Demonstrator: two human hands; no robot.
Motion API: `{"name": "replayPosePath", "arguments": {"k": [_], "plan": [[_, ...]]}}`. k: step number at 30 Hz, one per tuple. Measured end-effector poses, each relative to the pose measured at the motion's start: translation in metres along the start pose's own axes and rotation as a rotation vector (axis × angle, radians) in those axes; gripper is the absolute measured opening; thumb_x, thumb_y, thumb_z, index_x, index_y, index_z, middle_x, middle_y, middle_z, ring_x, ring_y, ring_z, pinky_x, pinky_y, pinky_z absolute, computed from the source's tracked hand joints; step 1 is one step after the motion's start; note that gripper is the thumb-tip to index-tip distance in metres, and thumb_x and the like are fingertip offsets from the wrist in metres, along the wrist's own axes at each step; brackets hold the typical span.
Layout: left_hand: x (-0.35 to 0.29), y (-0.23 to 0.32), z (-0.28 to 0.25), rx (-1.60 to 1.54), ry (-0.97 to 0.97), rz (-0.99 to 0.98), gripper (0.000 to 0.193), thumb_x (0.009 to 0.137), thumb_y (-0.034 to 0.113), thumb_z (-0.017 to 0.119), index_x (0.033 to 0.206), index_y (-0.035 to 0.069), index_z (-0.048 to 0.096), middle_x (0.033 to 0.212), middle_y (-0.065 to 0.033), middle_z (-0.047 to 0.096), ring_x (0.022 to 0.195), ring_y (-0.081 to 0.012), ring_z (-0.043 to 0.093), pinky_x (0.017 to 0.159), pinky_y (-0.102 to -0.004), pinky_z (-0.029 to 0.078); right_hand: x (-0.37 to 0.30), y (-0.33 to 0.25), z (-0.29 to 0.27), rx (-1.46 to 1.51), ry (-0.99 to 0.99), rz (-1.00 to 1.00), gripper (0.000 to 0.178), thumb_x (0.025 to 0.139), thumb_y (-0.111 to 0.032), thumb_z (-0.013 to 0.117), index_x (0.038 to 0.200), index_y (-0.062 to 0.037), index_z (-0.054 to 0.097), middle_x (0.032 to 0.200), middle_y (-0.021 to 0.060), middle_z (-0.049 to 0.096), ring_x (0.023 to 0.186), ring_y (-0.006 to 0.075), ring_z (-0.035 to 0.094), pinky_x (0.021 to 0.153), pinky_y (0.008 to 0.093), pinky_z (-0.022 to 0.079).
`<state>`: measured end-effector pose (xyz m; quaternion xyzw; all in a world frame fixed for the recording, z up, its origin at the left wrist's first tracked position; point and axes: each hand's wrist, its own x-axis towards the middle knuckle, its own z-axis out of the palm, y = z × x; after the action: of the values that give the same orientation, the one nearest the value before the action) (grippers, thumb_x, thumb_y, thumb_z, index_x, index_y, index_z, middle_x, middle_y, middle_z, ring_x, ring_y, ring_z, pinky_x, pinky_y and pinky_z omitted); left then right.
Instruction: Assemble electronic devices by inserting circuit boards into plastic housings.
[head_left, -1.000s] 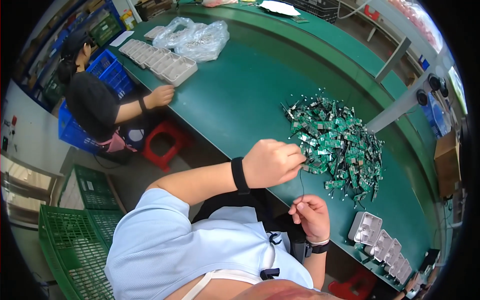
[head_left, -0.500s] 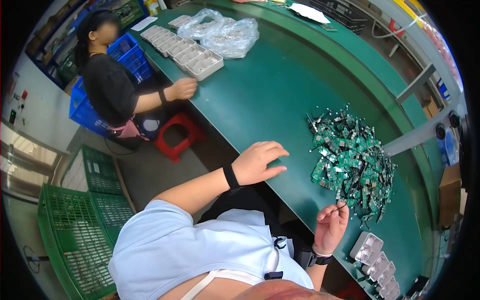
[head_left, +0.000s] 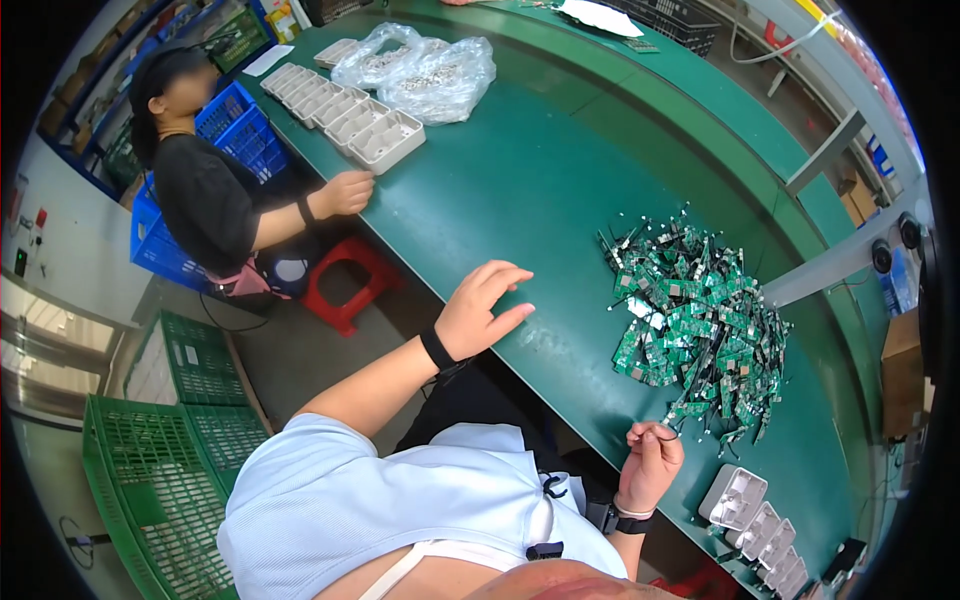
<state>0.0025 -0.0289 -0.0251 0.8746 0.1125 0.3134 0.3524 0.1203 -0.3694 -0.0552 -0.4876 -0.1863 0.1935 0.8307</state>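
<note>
My left hand (head_left: pixel 482 312) hovers at the near edge of the green table (head_left: pixel 520 190), fingers stretched out and holding nothing. My right hand (head_left: pixel 650 468) is closed in a pinch by the near side of a heap of small green circuit boards (head_left: pixel 705 325). A thin black wire (head_left: pixel 672 433) shows at its fingertips. Whether a board hangs on that wire I cannot tell. Black wires and small pale bits are mixed in with the heap.
Grey plastic housings (head_left: pixel 735 497) line the near right edge; more grey housings (head_left: pixel 375 135) stand far left, beside a clear bag (head_left: pixel 440 85) of small parts. A co-worker's hand (head_left: pixel 345 193) rests on the table edge. A grey metal post (head_left: pixel 825 265) stands behind the heap.
My left hand has shifted left toward the table edge, staying open. My right hand has drawn slightly left and down from the heap, still pinched. The whole view has shifted a little.
</note>
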Motion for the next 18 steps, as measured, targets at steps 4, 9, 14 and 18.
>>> {"name": "replayPosePath", "arguments": {"k": [4,9,14,18], "plan": [[0.002,-0.006,0.007,0.009,-0.004,-0.009,0.039,0.093,0.017,0.078,0.127,0.004,0.066,0.12,-0.0129,0.065,0.104,-0.029,0.066,0.095,-0.041,0.053,-0.004,0.005,-0.008,-0.022,0.082,0.042,0.014,0.102,0.003,0.063,0.113,-0.002,0.071,0.103,0.018,0.074,0.085,0.0223,0.069,0.078,0.0321,0.057],[0.003,-0.011,0.016,0.108,-0.018,0.001,0.038,0.094,0.024,0.078,0.125,0.006,0.066,0.122,-0.0123,0.066,0.11,-0.0322,0.064,0.098,-0.0434,0.05,-0.001,0.006,-0.011,-0.044,0.008,0.024,0.014,0.101,0.002,0.065,0.113,-0.0009,0.072,0.102,0.0189,0.075,0.082,0.023,0.07,0.075,0.0326,0.058],[0.008,0.001,0.021,0.296,-0.081,0.012,0.039,0.093,0.03,0.078,0.123,0.007,0.067,0.123,-0.0108,0.066,0.114,-0.0327,0.063,0.099,-0.0446,0.048,0.001,0.004,-0.007,-0.156,-0.054,0.054,0.014,0.101,0.001,0.066,0.113,0.0004,0.072,0.099,0.019,0.075,0.081,0.0234,0.072,0.074,0.0332,0.058],[0.005,-0.002,0.021,0.319,-0.052,0.008,0.038,0.092,0.029,0.078,0.122,0.007,0.069,0.124,-0.0106,0.067,0.114,-0.0331,0.063,0.1,-0.0439,0.045,0.001,0.0,-0.001,-0.168,-0.046,0.108,0.013,0.1,0.0,0.067,0.113,0.0013,0.071,0.097,0.0182,0.076,0.081,0.0235,0.073,0.073,0.0331,0.058]]}}
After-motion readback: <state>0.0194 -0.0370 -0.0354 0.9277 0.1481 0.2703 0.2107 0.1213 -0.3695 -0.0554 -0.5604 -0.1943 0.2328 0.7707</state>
